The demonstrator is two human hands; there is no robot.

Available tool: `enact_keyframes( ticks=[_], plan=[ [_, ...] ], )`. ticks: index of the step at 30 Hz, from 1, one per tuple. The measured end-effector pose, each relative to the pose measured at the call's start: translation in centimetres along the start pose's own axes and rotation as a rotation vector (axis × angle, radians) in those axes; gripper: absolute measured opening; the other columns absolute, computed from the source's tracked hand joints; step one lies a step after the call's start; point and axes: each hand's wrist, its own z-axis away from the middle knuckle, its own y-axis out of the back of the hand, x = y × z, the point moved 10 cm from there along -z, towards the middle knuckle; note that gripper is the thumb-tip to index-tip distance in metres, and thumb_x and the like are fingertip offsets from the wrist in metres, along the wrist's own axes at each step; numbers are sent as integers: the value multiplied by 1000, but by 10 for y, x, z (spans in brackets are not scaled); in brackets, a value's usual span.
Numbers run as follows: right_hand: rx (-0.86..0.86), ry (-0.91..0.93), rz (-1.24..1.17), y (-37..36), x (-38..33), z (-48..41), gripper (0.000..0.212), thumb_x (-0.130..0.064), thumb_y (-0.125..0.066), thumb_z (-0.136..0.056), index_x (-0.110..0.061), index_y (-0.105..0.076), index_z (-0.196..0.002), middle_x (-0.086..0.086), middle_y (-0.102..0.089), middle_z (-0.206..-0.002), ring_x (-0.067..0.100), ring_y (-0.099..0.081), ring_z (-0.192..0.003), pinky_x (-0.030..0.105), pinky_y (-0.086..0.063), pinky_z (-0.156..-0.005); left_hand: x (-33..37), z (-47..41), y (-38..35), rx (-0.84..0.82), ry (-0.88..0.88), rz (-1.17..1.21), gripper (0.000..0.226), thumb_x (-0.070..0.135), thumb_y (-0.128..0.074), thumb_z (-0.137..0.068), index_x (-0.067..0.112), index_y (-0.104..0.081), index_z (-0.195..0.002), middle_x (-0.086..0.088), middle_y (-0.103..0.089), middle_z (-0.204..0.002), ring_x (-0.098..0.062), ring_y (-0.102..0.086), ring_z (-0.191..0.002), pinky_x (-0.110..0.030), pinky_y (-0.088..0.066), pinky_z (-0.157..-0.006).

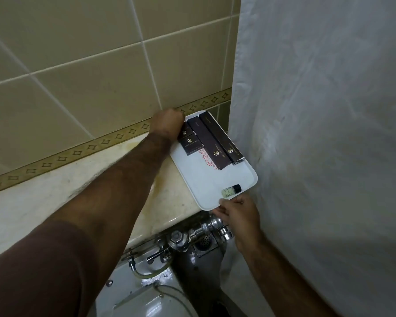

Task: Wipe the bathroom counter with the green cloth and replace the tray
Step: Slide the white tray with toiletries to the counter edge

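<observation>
A white rectangular tray point(215, 181) lies on the right end of the cream marble counter point(62, 193), its near corner overhanging the edge. It carries several dark brown boxes point(212, 139) and a small bottle with a black cap point(231, 190). My left hand point(167, 123) reaches across the counter and grips the tray's far left corner by the wall. My right hand point(238, 213) pinches the tray's near corner from below. No green cloth shows in this view.
A white shower curtain point(325, 133) hangs right beside the tray. Beige wall tiles point(78, 65) with a patterned border rise behind the counter. Chrome pipes and a valve point(192, 236) sit under the counter edge, above a white toilet point(135, 291).
</observation>
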Motion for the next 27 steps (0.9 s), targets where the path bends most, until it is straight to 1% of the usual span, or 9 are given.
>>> enact_keyframes(
  ticks=[4, 7, 9, 11, 13, 15, 17, 20, 27],
  plan=[
    [-9, 39, 75, -1, -12, 7, 24, -5, -78, -90, 11, -61, -94, 18, -76, -87, 24, -80, -72, 32, -64, -65, -8, 16, -12, -19, -15, 34, 25, 4, -56, -90, 7, -74, -106, -17, -73, -102, -38, -71, -94, -38, -52, -73],
    [131, 344, 664, 13, -64, 14, 46, -46, -73, -91, -12, -58, -64, 0, -64, -56, 20, -62, -50, 30, -49, -53, -21, 33, -5, 7, 26, 146, 29, 2, -53, -89, 7, -72, -109, -17, -71, -109, -38, -68, -100, -40, -53, -81],
    [302, 600, 1006, 6, -114, 35, 58, -61, -62, -93, -15, -48, -61, -1, -58, -54, 22, -53, -51, 27, -35, -49, -28, 49, 8, 61, 17, 226, 32, 1, -52, -86, 5, -70, -112, -17, -68, -116, -37, -64, -107, -42, -51, -89],
    [266, 814, 1129, -23, -153, 54, 47, -57, -59, -96, -20, -49, -69, 0, -62, -65, 24, -53, -58, 28, -36, -55, -33, 67, 30, 141, -26, 254, 36, 6, -50, -90, 4, -66, -122, -16, -64, -126, -35, -58, -117, -42, -47, -98],
    [110, 957, 1269, -65, -183, 70, 33, -51, -58, -99, -19, -60, -92, 5, -67, -92, 26, -62, -82, 32, -45, -67, -47, 87, 60, 233, -33, 240, 40, 18, -47, -98, 5, -61, -133, -13, -58, -140, -32, -52, -128, -41, -40, -108],
    [-22, 1048, 1399, -106, -208, 88, 51, -50, -56, -100, -11, -58, -133, 14, -61, -134, 34, -56, -128, 43, -50, -97, -69, 108, 95, 313, -18, 209, 50, 32, -42, -102, 5, -53, -142, -13, -48, -151, -31, -43, -139, -42, -31, -116],
    [-25, 1130, 1460, -134, -237, 114, 76, -55, -50, -101, -7, -34, -158, 15, -34, -166, 32, -24, -157, 49, -29, -123, -94, 128, 126, 327, 14, 150, 63, 45, -37, -102, 4, -42, -150, -13, -36, -160, -30, -31, -148, -45, -23, -121],
    [1, 1267, 1471, -176, -272, 171, 86, -62, -41, -102, -7, -18, -164, 13, -18, -173, 28, -9, -161, 50, -16, -129, -146, 166, 176, 371, 93, 79, 75, 56, -29, -100, 4, -34, -154, -13, -24, -165, -29, -20, -152, -46, -15, -123],
    [-29, 1570, 1428, -283, -317, 320, 91, -66, -39, -100, -7, -15, -165, 11, -12, -175, 27, -7, -162, 51, -16, -129, -281, 269, 277, 496, 309, 7, 85, 64, -28, -98, 2, -29, -156, -14, -18, -167, -30, -16, -154, -48, -13, -123]
  ],
)
